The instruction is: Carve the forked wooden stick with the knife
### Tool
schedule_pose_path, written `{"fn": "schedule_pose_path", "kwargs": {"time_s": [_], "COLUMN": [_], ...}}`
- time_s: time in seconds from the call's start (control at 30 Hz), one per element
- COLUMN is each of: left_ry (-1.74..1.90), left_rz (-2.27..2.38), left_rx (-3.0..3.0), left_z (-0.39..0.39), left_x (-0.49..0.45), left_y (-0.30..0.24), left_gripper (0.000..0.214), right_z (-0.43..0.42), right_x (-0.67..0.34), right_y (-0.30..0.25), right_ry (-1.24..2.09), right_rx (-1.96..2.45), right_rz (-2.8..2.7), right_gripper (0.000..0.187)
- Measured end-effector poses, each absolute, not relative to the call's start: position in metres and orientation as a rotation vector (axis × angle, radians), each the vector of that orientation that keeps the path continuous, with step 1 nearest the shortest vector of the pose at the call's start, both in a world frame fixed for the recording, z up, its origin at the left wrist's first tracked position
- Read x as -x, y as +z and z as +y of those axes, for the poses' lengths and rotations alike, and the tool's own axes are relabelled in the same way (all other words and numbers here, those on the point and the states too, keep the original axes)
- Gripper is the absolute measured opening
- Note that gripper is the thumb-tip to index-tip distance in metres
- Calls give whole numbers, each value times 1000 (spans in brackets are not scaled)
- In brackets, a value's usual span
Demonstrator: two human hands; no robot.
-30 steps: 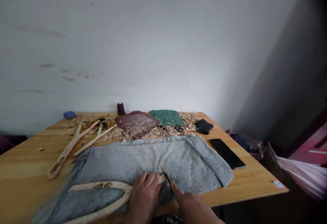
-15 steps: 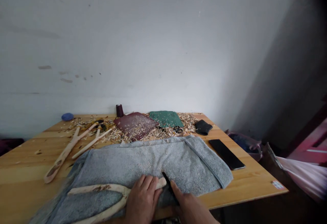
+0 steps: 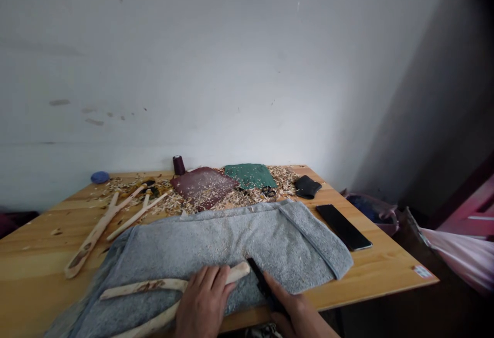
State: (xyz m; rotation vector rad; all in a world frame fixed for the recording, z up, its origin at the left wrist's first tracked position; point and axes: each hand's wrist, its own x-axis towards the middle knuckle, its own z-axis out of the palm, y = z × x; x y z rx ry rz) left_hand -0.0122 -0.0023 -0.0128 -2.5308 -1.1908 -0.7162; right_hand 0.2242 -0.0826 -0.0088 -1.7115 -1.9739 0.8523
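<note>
The stick [image 3: 236,273] is being gripped beneath the left hand [image 3: 204,298]; to its right, the knife [image 3: 259,276], held in the right hand [image 3: 292,308], is being drawn just off the stick's tip, cutting apparently being paused.

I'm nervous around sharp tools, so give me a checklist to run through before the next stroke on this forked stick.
1. Stick held: ok, the left hand is wrapped over the forked stick.
2. Tool held: ok, the right hand grips the black blade.
3. Left fingers clear of the blade: ok, a gap shows, with the stick's bare end poking out.
4. Cutting edge facing away from the left hand: cannot tell, too small.
5. Padding underneath: ok, gray cloth lies below.
6. Surface free of shavings: not ok, wood shavings litter the table's far side.
</note>
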Motion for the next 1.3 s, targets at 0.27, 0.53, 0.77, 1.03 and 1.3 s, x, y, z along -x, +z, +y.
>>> {"fn": "schedule_pose_path", "kwargs": {"time_s": [0.27,0.53,0.77,1.03,1.3], "left_ry": [52,94,78,65,92], "left_rz": [-1420,-1394,-1402,-1473,-1456], "left_rx": [2868,2881,2850,2817,2870], "left_z": [24,26,27,26,28], "left_x": [-1,-7,-8,-12,-13], "left_y": [45,58,57,53,51], "left_gripper": [28,36,39,33,28], "right_z": [-86,-84,-82,-77,-70], "right_x": [-220,-215,-213,-206,-183], "right_y": [-16,-9,0,23,63], "right_ry": [870,745,809,903,826], "right_rx": [1730,1725,1654,1830,2120], "right_rz": [-1887,-1910,-1915,-1901,-2024], "right_gripper": [77,75,75,72,67]}}
